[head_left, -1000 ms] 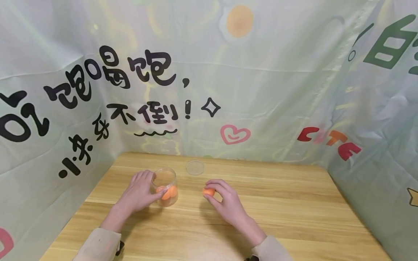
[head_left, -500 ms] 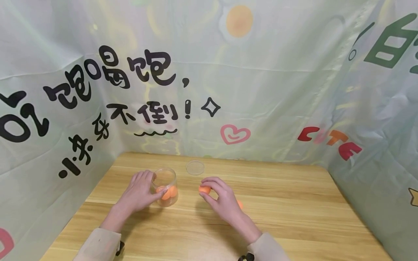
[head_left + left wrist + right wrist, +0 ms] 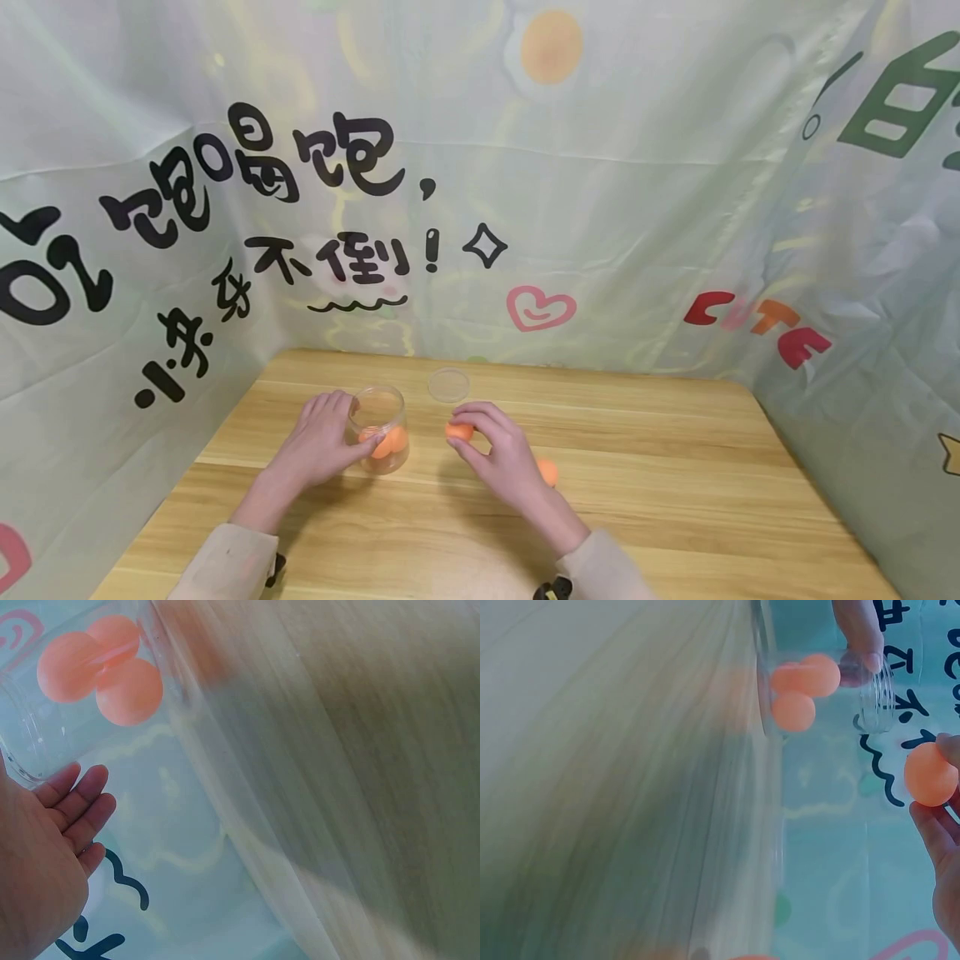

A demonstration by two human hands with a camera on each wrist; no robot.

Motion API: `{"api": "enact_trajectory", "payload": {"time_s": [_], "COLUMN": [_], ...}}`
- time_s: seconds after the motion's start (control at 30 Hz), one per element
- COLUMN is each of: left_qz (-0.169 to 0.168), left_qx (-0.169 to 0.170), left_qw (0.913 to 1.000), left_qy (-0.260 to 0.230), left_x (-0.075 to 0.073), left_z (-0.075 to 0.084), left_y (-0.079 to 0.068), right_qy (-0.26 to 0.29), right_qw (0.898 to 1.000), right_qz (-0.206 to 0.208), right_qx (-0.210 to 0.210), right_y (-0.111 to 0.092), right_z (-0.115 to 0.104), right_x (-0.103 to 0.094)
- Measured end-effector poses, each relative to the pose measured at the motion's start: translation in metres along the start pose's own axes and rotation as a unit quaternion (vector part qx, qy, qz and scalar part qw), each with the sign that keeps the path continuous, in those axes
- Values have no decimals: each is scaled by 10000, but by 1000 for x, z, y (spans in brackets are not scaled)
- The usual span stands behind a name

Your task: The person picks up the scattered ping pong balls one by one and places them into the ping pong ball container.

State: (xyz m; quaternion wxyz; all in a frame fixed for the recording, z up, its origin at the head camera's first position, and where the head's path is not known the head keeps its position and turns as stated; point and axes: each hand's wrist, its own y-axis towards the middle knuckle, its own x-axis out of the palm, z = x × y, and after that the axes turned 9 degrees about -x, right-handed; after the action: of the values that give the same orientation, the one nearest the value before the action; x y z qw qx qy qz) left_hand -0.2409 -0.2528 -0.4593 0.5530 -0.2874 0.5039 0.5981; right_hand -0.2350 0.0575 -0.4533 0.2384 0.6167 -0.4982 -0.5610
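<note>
Orange ball (image 3: 459,432), head view: pinched between thumb and fingers of your right hand (image 3: 506,462), right of clear jar (image 3: 386,415), apart from it. Your left hand (image 3: 322,442) grips jar, thumb on near side. Second ball (image 3: 548,472) just right of your right hand, on wooden table (image 3: 712,467); round lid (image 3: 448,385) farther back. Left wrist view: three balls (image 3: 112,681) inside jar, your fingers side by side. Right wrist view: same pinch, near jar's mouth.
</note>
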Motion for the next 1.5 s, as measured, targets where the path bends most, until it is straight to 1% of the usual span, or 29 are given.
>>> {"api": "enact_trajectory", "payload": {"time_s": [0.23,0.37,0.8,1.3,1.5], "left_qz": [-10,-7,-70,0,-23], "left_qx": [-19,-26,-24,28,1], "left_qw": [10000,10000,10000,9999,10000], "left_qy": [12,17,42,96,52], "left_x": [-1,-1,-1,-2,-1], "left_z": [1,1,0,1,1], "left_y": [-1,0,0,2,1], "right_qy": [73,106,263,85,80], "right_qw": [9996,9994,9994,9993,9991], "right_qz": [-112,-163,-173,-361,-415], "right_qx": [229,293,166,-45,-97], "right_y": [5,9,20,37,45], "right_z": [-2,-4,-7,-7,-4], "right_x": [7,10,21,37,45]}}
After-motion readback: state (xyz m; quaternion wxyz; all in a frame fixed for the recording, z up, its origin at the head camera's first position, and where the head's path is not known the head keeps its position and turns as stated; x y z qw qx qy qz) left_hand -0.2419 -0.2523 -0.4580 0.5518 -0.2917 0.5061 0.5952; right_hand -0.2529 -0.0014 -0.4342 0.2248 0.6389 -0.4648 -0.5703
